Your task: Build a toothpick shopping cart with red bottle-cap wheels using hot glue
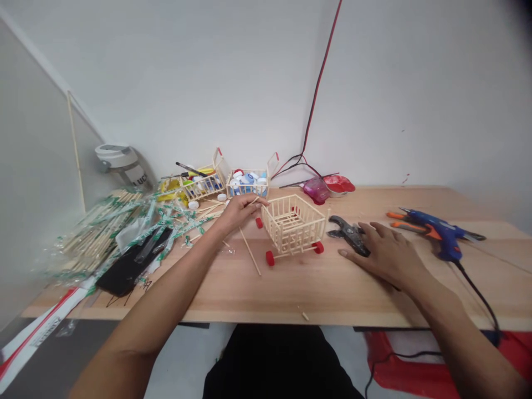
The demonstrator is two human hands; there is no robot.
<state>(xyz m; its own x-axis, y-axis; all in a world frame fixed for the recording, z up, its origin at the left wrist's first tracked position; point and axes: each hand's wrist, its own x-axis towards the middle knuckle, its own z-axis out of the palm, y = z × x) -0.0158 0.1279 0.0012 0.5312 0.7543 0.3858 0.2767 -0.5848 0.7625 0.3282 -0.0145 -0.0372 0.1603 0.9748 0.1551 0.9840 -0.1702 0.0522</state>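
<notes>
the left hand (236, 215) is drawn narrow, its fingertips pinching a thin wooden stick (254, 201) just beside the corner of a small stick cart (293, 224). the cart stands on red wheels (270, 257) near the middle of the wooden tabletop (332, 299), open to both hands, which seems to be why it sits there: either side can reach it without moving anything else.

the right hand (388, 255) lies wide and relaxed, fingers spread and palm down over the black pliers (349, 235), resting on them rather than clearly gripping them. the pliers sit just right of the cart, close enough to be picked up with little reach.

farther right lies a blue glue gun (446, 235) on its side, its black cord (477, 291) trailing off the front edge, perhaps placed to keep the cord clear of the work. orange-handled tools (409, 220) lie just beside it.

the left side carries the raw supply: wrapped bundles of wooden sticks (103, 227) spill toward the loose stick (250, 252) lying near the cart, handy for the left hand. two small stick baskets (203, 187) (248, 184) holding bottle caps stand against the wall, with a pink cup (316, 190) and a red lid (338, 184) beyond the cart, out of the way of both hands.
</notes>
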